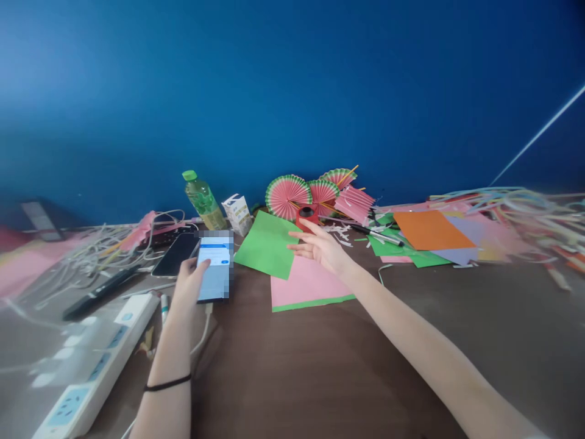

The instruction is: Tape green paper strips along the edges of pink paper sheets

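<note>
My left hand (pixel 191 281) grips a lit smartphone (pixel 212 281) at its left side, thumb on the screen; part of the screen is blurred out. A white cable (pixel 208 311) runs down from the phone's lower end. My right hand (pixel 322 247) is stretched out with fingers apart, over pink paper (pixel 297 288) that has a green edge. A green sheet (pixel 265 247) lies just left of its fingertips. Behind the fingers sits a red, round-topped object (pixel 307 213), partly covered. Whether the right hand touches the paper I cannot tell.
Pleated watermelon-pattern paper fans (pixel 287 196) stand against the blue wall. Left are a green-capped bottle (pixel 203 198), a small carton (pixel 237 213), a dark phone (pixel 176 255) and a power strip (pixel 98 372) with cables. Right are a black marker (pixel 381 236) and orange paper (pixel 429 230).
</note>
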The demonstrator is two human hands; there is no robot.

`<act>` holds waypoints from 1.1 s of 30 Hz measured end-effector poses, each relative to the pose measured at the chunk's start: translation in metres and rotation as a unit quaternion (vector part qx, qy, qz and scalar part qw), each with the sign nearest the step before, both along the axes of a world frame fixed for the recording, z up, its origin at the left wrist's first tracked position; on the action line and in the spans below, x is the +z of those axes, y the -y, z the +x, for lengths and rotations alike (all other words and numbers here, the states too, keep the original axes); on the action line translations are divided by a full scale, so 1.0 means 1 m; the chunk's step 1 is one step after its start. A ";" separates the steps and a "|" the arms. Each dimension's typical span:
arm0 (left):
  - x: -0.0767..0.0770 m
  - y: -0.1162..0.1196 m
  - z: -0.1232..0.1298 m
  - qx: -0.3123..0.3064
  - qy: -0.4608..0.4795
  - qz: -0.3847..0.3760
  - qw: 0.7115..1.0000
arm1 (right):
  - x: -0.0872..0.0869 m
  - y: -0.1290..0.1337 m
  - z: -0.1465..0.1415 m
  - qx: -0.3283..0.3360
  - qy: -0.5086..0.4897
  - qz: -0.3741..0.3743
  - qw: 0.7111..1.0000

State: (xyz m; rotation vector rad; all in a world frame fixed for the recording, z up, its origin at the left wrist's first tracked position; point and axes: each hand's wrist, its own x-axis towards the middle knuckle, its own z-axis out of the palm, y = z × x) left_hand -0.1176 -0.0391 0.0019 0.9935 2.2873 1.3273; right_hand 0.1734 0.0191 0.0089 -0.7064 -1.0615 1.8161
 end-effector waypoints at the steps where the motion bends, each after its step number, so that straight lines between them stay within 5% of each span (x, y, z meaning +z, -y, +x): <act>1: -0.001 0.000 -0.010 0.017 -0.034 -0.032 0.999 | 0.001 0.000 0.000 -0.002 0.002 -0.001 1.000; 6: -0.007 0.002 -0.033 0.012 -0.111 -0.140 0.984 | 0.006 -0.001 0.003 -0.011 0.028 -0.011 0.999; 15: -0.008 0.001 -0.020 -0.039 -0.139 -0.195 0.970 | 0.006 -0.010 0.021 -0.052 0.038 0.006 0.998; 21: -0.005 0.005 -0.009 -0.119 -0.274 -0.290 0.909 | -0.010 -0.012 0.045 -0.121 0.156 0.048 0.979; 26: -0.003 0.006 0.002 -0.132 -0.315 -0.315 0.885 | -0.039 0.007 0.029 -0.089 0.351 0.239 0.901; 30: -0.003 0.007 0.007 -0.123 -0.331 -0.312 0.882 | -0.055 0.018 -0.016 -0.072 0.460 0.393 0.793; 33: -0.003 0.008 0.010 -0.127 -0.342 -0.302 0.881 | -0.062 0.017 -0.043 -0.058 0.524 0.437 0.729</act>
